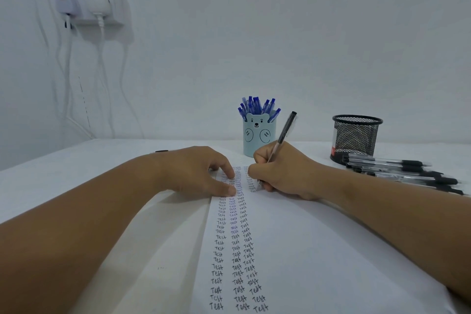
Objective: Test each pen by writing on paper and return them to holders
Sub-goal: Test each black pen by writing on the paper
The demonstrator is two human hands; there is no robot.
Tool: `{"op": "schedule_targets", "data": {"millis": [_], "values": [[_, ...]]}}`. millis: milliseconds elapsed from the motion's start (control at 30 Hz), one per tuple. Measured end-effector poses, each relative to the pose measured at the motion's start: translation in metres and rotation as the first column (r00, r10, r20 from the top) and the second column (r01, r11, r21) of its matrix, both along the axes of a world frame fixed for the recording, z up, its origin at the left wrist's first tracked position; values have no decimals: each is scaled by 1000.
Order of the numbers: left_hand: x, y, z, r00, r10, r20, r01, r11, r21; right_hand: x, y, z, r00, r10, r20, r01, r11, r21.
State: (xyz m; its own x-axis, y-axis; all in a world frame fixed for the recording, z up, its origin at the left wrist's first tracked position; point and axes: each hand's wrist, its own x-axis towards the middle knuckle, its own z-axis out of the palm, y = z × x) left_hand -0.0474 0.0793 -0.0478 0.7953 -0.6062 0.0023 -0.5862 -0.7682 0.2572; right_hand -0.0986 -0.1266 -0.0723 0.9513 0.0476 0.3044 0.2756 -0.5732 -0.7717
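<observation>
Right hand [283, 173] pinches black pen [284, 135], tip on paper [318, 250], barrel tilted up and away toward mesh holder [356, 136] at far right, the nearer side; left hand [201, 173] rests relaxed, fingertips pinning the sheet.

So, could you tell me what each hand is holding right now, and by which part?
The right hand grips a black pen low on its barrel, near the tip. The left hand holds nothing; its fingertips rest on the paper.

"Test" handwritten repeatedly in columns down the paper [318, 250]
</observation>
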Motion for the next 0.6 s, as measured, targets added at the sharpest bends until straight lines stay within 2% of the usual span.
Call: {"op": "schedule_targets", "data": {"millis": [400, 467, 567, 600], "values": [[-1, 0, 0, 1000, 3, 8, -3, 1000, -5, 1, 0, -2, 999, -2, 33, 3, 1000, -26], [-1, 0, 0, 1000, -2, 9, 2, 1000, -1, 1, -1, -3, 999, -4, 37, 3, 999, 38], [0, 1, -1, 1000, -14, 7, 14, 1000, -8, 0, -2, 1, 999, -13, 35, 3, 960, 279], [1, 2, -1, 1000, -16, 7, 16, 1000, -13, 1, -2, 2, 998, -21, 61, 2, 952, 305]]}}
